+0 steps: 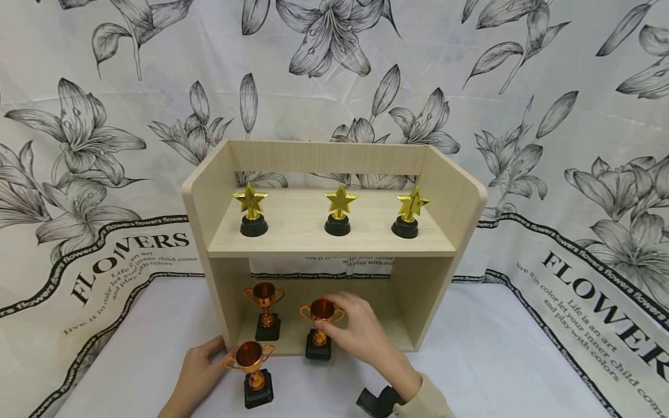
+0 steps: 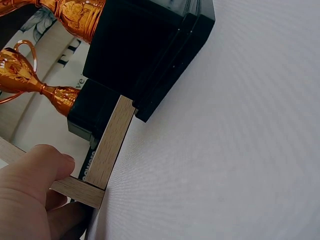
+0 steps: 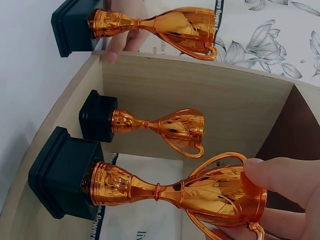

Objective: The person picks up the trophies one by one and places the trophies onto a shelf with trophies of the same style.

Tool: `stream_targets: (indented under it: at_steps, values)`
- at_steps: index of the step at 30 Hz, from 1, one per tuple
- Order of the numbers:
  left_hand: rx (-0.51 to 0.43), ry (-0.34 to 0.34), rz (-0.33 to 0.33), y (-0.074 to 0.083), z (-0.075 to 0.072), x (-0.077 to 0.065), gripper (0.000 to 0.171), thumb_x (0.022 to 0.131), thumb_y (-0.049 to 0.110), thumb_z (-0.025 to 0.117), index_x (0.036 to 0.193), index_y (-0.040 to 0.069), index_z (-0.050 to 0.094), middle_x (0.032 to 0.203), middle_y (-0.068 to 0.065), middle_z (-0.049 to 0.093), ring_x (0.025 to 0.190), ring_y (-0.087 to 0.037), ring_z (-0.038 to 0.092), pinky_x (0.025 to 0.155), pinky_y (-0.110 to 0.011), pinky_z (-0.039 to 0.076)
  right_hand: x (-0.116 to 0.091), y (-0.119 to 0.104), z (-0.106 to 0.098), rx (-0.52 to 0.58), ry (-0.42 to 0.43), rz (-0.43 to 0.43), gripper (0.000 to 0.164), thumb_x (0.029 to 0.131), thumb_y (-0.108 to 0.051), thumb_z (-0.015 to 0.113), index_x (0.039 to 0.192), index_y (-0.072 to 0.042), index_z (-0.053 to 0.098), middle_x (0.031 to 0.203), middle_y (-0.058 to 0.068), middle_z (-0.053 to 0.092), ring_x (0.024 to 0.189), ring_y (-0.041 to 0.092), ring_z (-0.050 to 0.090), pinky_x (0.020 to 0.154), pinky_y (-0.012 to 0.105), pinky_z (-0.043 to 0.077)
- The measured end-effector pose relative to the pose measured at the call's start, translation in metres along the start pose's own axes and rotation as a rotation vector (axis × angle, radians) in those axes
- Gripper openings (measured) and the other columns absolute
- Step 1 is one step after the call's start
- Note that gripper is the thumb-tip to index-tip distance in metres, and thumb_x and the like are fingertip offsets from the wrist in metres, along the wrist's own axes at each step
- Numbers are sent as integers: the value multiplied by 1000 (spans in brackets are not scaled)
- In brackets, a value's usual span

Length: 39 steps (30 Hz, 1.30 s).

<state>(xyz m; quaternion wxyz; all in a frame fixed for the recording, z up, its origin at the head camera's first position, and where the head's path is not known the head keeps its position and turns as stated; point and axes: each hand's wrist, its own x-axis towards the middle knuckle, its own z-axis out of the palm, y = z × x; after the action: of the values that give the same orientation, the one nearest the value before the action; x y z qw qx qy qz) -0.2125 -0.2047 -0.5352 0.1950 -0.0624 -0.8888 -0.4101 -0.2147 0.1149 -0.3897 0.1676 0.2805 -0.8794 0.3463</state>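
Observation:
My right hand (image 1: 360, 330) pinches the cup of an orange-gold trophy (image 3: 222, 192), thumb on the near side. That trophy's black base is at the front edge of the lower shelf; whether it touches is unclear. Low on the left side, my left hand (image 1: 201, 367) grips the side panel of the wooden shelf (image 1: 216, 296), thumb (image 2: 47, 160) on one face and fingers behind. A second trophy cup (image 1: 267, 320) stands inside the lower compartment at left. A third trophy cup (image 1: 257, 383) stands on the white table before the shelf, beside my left hand.
On the upper shelf board (image 1: 292, 232) stand three gold star trophies, at left (image 1: 253, 223), middle (image 1: 338, 223) and right (image 1: 406, 226). A black object (image 1: 378, 402) lies partly under my right forearm. Flower-printed cloth (image 1: 334, 110) hangs behind the white tabletop (image 1: 486, 360).

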Motion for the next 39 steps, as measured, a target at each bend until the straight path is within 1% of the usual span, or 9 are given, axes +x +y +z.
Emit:
stream_targets:
  at_steps: [10, 12, 19, 24, 30, 33, 39]
  values:
    - [-12, -16, -24, 1, -1, 0, 44, 76, 25, 78, 109, -3, 67, 105, -18, 68, 101, -36, 64, 85, -52, 50, 6, 2, -2, -1, 24, -25, 37, 77, -19, 77, 110, -7, 66, 100, -1, 67, 89, 12, 62, 77, 34, 53]
    - [-11, -15, -22, 2, -1, 0, 43, 76, 24, 78, 109, -3, 68, 105, -18, 68, 100, -35, 64, 84, -51, 50, 7, 3, -3, -9, 29, -31, 38, 76, -19, 77, 111, -7, 66, 101, 0, 67, 89, 12, 62, 77, 33, 53]
    - [8, 3, -9, 1, -1, -1, 41, 75, 22, 79, 107, -2, 69, 103, -17, 69, 98, -34, 65, 83, -50, 52, 12, 7, -4, -3, 35, -38, 37, 77, -17, 76, 110, -6, 66, 104, 4, 67, 91, 15, 63, 77, 37, 54]
    - [25, 17, 10, -1, -1, -1, 41, 74, 22, 79, 106, -1, 69, 101, -16, 70, 96, -33, 66, 82, -50, 52, 14, 10, -3, -19, 41, -28, 37, 76, -17, 77, 111, -8, 66, 104, 3, 67, 93, 16, 62, 79, 37, 53]
    - [22, 18, 2, -2, -1, 0, 41, 75, 25, 78, 106, -1, 69, 101, -15, 70, 96, -33, 66, 81, -49, 53, 16, 15, -1, -49, 56, -38, 38, 76, -17, 76, 111, -8, 66, 103, 2, 67, 94, 17, 62, 79, 36, 53]
    - [20, 18, -1, -2, -1, 0, 42, 76, 26, 78, 107, -1, 69, 102, -15, 70, 97, -32, 66, 82, -49, 52, 17, 17, -1, -46, 54, -33, 39, 76, -17, 76, 113, -8, 66, 104, 2, 67, 96, 18, 62, 81, 36, 52]
    - [10, 13, 3, -2, 0, -1, 42, 77, 28, 77, 108, 0, 69, 103, -13, 70, 99, -31, 66, 83, -49, 52, 20, 21, -1, -21, 19, 21, 40, 79, -20, 74, 117, -11, 65, 106, 2, 66, 99, 18, 61, 84, 37, 51]
